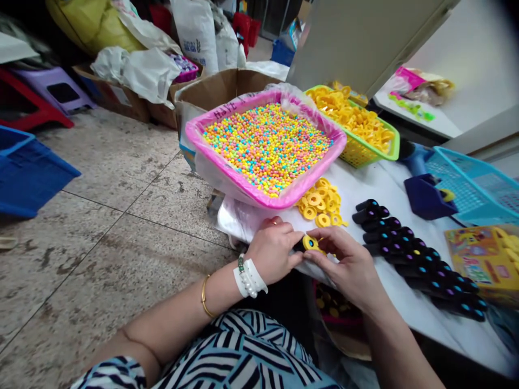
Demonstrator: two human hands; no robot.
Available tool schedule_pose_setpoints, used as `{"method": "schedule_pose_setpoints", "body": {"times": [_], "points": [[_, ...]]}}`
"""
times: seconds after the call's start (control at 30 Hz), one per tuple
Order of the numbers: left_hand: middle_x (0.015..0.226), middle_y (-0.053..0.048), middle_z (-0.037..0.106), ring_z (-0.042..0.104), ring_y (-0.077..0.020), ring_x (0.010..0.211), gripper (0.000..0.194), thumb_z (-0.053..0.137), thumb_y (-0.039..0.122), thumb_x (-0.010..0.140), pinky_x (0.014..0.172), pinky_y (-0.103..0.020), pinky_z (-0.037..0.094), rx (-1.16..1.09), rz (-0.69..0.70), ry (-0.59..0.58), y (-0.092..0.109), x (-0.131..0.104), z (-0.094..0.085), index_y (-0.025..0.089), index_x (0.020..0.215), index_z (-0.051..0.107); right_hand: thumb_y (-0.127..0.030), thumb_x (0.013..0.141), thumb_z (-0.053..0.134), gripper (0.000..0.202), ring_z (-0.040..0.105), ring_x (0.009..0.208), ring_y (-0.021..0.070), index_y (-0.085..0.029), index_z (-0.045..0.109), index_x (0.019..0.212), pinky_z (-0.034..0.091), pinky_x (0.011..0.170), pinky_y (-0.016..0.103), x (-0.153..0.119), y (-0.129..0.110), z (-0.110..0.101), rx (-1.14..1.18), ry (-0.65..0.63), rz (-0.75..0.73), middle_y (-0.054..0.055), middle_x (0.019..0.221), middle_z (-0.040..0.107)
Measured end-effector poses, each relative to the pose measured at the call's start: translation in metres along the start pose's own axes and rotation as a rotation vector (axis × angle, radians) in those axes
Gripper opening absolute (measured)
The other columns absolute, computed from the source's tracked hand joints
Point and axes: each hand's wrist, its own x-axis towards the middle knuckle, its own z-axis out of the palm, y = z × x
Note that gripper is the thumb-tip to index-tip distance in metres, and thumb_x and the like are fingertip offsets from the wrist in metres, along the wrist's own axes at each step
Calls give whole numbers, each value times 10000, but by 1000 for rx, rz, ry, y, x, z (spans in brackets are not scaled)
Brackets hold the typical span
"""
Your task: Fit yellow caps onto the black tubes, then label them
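Note:
My left hand point(272, 249) is closed around a small black tube point(299, 246), most of which its fingers hide. At the tube's end sits a yellow plastic ring point(310, 242) with a blue dot showing through the middle. Thumb and fingers of my right hand point(351, 262) pinch this ring from the right. Just beyond both hands lies a loose pile of similar yellow ring pieces point(322, 201) on the white table point(352, 186). To the right, several black tubes point(409, 243) lie in rows, their ends marked with blue, purple or yellow dots.
A pink tray point(259, 195) of small coloured balls stands ahead, overhanging the table edge. Behind it is a green basket point(392, 141) of yellow pieces. A navy container point(427, 197), a light-blue basket point(478, 186) and a yellow printed box point(472, 262) are at right. A blue crate point(36, 173) stands left.

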Motion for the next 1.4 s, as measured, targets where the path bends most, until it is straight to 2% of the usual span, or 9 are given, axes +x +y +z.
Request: {"method": "schedule_pose_setpoints", "body": {"times": [0.13,0.23,0.47,0.67,0.9,1.03,1.17,1.27,1.4], "points": [[818,-41,673,629,-208,788,319,558,231,851,734,-312,483,-68,11,-133,3,3,-18,186,1158,635,-342,853,693,281,509,677,128,-249,607,1103,423,607,250,-2,7,1,195,-79,189,-15,802,550],[825,-36,703,657,-215,763,354,567,284,854,654,-299,477,-87,-19,-211,6,7,-25,204,1194,624,-354,838,711,301,472,635,109,-254,608,1102,385,559,225,0,7,1,354,-117,262,-39,738,499],[807,-34,729,673,-221,762,218,603,386,867,608,-296,440,16,-113,-153,10,9,-16,213,939,714,-376,840,711,283,466,571,88,-251,712,1094,378,524,219,0,7,-1,537,-117,402,-12,722,588],[866,-19,746,685,-208,804,244,599,427,877,595,-272,415,5,-98,-117,8,6,-13,255,1012,707,-342,790,762,386,452,539,71,-267,714,1166,364,503,198,-4,9,0,675,-27,525,-18,679,592],[884,-31,744,687,-214,821,228,586,401,883,608,-286,419,8,-96,-105,8,5,-10,227,978,699,-385,802,735,337,421,526,87,-210,746,1089,314,468,215,-2,-5,4,500,66,535,-8,649,572],[863,-28,741,688,-214,807,232,592,405,881,590,-282,404,-1,-98,-106,7,5,-9,230,984,704,-412,814,723,353,344,476,73,-206,731,1100,221,425,206,-3,-9,1,501,19,555,-43,546,458],[853,-36,741,686,-215,786,262,595,440,878,574,-275,385,-5,-101,-100,6,5,-9,220,964,708,-418,830,710,374,379,511,73,-206,712,1138,255,438,199,-4,-11,2,533,-3,549,-31,595,488],[839,-29,742,684,-205,775,234,599,423,877,575,-272,376,-15,-104,-108,6,5,-9,231,948,714,-406,829,718,398,347,499,58,-210,676,1173,248,445,180,-1,-12,3,465,27,534,-57,574,441],[831,-22,741,682,-203,776,236,605,423,873,577,-273,378,-21,-111,-115,7,6,-11,248,988,714,-420,824,720,338,325,457,47,-182,658,1055,208,419,171,3,-6,1,571,-34,586,-66,545,442]]}}
